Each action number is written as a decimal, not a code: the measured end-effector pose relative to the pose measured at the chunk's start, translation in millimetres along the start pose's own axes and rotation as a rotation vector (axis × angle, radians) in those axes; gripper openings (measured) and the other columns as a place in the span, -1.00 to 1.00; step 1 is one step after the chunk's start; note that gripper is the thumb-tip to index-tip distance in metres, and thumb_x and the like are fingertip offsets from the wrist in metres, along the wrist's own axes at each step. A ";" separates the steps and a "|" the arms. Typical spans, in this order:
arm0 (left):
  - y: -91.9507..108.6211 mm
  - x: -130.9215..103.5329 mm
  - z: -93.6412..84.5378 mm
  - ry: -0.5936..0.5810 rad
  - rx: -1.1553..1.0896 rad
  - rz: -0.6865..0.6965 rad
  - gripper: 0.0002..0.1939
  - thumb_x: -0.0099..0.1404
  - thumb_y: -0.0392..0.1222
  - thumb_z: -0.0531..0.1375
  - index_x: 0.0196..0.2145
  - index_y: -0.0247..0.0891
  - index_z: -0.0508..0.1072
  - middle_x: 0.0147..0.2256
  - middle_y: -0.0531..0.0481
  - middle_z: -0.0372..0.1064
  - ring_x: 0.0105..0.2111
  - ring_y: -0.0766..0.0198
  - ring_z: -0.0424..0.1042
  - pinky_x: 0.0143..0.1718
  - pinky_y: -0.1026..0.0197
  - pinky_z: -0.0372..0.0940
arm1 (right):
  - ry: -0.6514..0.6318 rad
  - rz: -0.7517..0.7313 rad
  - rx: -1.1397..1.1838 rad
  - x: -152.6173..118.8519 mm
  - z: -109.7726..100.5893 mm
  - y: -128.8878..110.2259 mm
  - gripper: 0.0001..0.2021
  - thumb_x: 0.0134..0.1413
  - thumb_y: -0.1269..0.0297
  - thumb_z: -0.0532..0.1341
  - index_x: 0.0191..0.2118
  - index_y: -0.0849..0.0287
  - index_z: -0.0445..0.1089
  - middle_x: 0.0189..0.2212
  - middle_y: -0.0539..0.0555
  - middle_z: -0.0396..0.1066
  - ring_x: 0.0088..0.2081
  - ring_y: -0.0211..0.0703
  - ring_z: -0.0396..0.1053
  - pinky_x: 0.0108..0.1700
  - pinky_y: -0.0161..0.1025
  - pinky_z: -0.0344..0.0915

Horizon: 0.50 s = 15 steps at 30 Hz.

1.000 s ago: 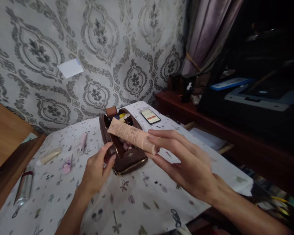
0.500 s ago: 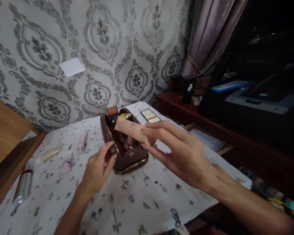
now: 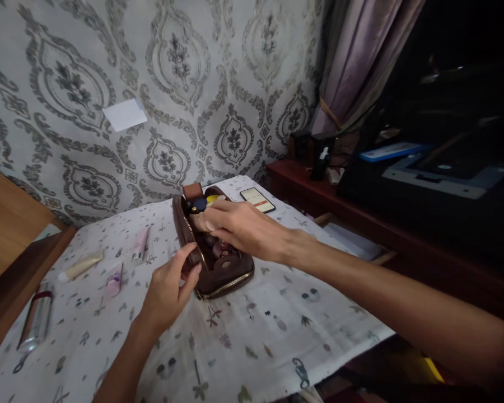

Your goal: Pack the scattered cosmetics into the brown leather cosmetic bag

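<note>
A dark brown zippered pouch (image 3: 227,276) lies unzipped on the patterned cloth, with small items inside, among them a yellow round one (image 3: 212,198) and a dark blue one (image 3: 199,205). My left hand (image 3: 168,285) pinches the pouch's left edge near the zipper. Reaching into the pouch, my right hand (image 3: 246,226) has its fingers closed around a beige tube (image 3: 202,221). Most of the tube is hidden by the fingers and the pouch's contents.
On the cloth to the left lie a pink tube (image 3: 140,244), a small lilac tube (image 3: 114,280), a cream tube (image 3: 82,265) and a silver bottle (image 3: 36,319). Behind the pouch is a phone (image 3: 257,200). A dark red wooden cabinet (image 3: 302,182) borders the right.
My right hand has moved left and down into the pouch with the beige tube, which pointed over the opening before. My left hand stays on the pouch's edge.
</note>
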State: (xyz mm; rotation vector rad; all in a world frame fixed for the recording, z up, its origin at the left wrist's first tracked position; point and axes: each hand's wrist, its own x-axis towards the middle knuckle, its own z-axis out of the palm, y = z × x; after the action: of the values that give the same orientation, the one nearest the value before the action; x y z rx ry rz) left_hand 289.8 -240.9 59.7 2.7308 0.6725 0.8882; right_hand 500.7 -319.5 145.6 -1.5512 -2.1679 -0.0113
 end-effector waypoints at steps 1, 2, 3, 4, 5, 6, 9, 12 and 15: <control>0.0 0.1 0.0 0.002 0.001 0.001 -0.66 0.41 -0.14 0.06 0.11 -0.23 0.27 -0.41 0.06 0.49 -0.55 0.32 0.46 -0.45 0.31 0.37 | -0.018 -0.005 0.002 5.4 1.7 1.8 -0.90 0.21 0.52 0.09 -0.26 0.21 0.28 -0.27 0.08 0.32 -0.31 -0.22 0.27 -0.30 -0.32 0.10; 0.0 0.1 0.1 0.002 0.001 0.002 -0.66 0.41 -0.14 0.06 0.11 -0.23 0.27 -0.41 0.06 0.49 -0.54 0.31 0.46 -0.45 0.31 0.37 | -0.032 -0.012 -0.003 10.4 3.7 3.7 -0.90 0.20 0.53 0.09 -0.27 0.21 0.28 -0.27 0.08 0.32 -0.32 -0.22 0.26 -0.31 -0.31 0.08; 0.0 0.1 0.1 0.002 0.001 0.002 -0.66 0.41 -0.14 0.06 0.11 -0.22 0.26 -0.41 0.06 0.49 -0.54 0.31 0.46 -0.45 0.31 0.37 | -0.045 -0.021 -0.013 15.0 6.0 5.6 -0.90 0.20 0.53 0.09 -0.28 0.22 0.28 -0.28 0.08 0.32 -0.33 -0.22 0.25 -0.31 -0.31 0.06; 0.0 0.0 0.1 0.002 -0.001 0.001 -0.66 0.41 -0.14 0.06 0.11 -0.21 0.26 -0.41 0.07 0.49 -0.55 0.32 0.46 -0.45 0.31 0.37 | -0.057 -0.031 -0.025 19.1 8.3 7.6 -0.90 0.21 0.52 0.09 -0.28 0.22 0.29 -0.29 0.08 0.32 -0.34 -0.22 0.24 -0.32 -0.30 0.05; 0.1 0.0 0.1 0.001 -0.003 -0.001 -0.66 0.41 -0.14 0.06 0.11 -0.21 0.26 -0.40 0.07 0.49 -0.56 0.32 0.46 -0.45 0.30 0.37 | -0.067 -0.043 -0.038 22.7 10.5 9.5 -0.91 0.21 0.52 0.09 -0.29 0.23 0.29 -0.30 0.08 0.32 -0.35 -0.22 0.23 -0.33 -0.30 0.03; 0.2 -0.1 0.0 0.000 -0.004 -0.003 -0.66 0.41 -0.13 0.06 0.11 -0.20 0.26 -0.40 0.07 0.49 -0.57 0.32 0.45 -0.45 0.30 0.37 | -0.077 -0.058 -0.050 25.9 12.6 11.3 -0.91 0.21 0.51 0.10 -0.28 0.23 0.30 -0.30 0.08 0.32 -0.36 -0.22 0.22 -0.34 -0.29 0.02; 0.5 -0.2 0.1 0.002 -0.007 -0.002 -0.66 0.42 -0.12 0.05 0.10 -0.20 0.26 -0.40 0.06 0.49 -0.57 0.31 0.45 -0.45 0.29 0.38 | -0.114 -0.093 -0.084 33.3 17.5 15.9 -0.93 0.18 0.50 0.13 -0.27 0.23 0.34 -0.31 0.09 0.34 -0.38 -0.22 0.22 -0.36 -0.28 -0.02; 0.3 -0.4 0.6 0.007 -0.010 0.004 -0.66 0.42 -0.12 0.05 0.11 -0.20 0.26 -0.41 0.07 0.48 -0.57 0.32 0.45 -0.44 0.29 0.38 | -0.140 -0.117 -0.113 38.8 20.6 18.8 -0.89 0.13 0.53 0.15 -0.25 0.24 0.36 -0.30 0.11 0.36 -0.38 -0.22 0.23 -0.37 -0.28 -0.05; 0.1 -0.6 0.9 0.011 -0.008 0.011 -0.67 0.42 -0.12 0.04 0.11 -0.20 0.26 -0.42 0.07 0.47 -0.58 0.32 0.44 -0.43 0.28 0.39 | -0.149 -0.140 -0.129 42.8 21.3 19.8 -0.85 0.10 0.56 0.14 -0.24 0.24 0.38 -0.30 0.11 0.36 -0.39 -0.22 0.21 -0.39 -0.27 -0.07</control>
State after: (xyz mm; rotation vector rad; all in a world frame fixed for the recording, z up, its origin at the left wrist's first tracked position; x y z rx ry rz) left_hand 290.0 -241.2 58.7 2.7269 0.6552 0.9065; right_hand 499.9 -268.4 137.6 -1.5087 -2.4321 -0.0844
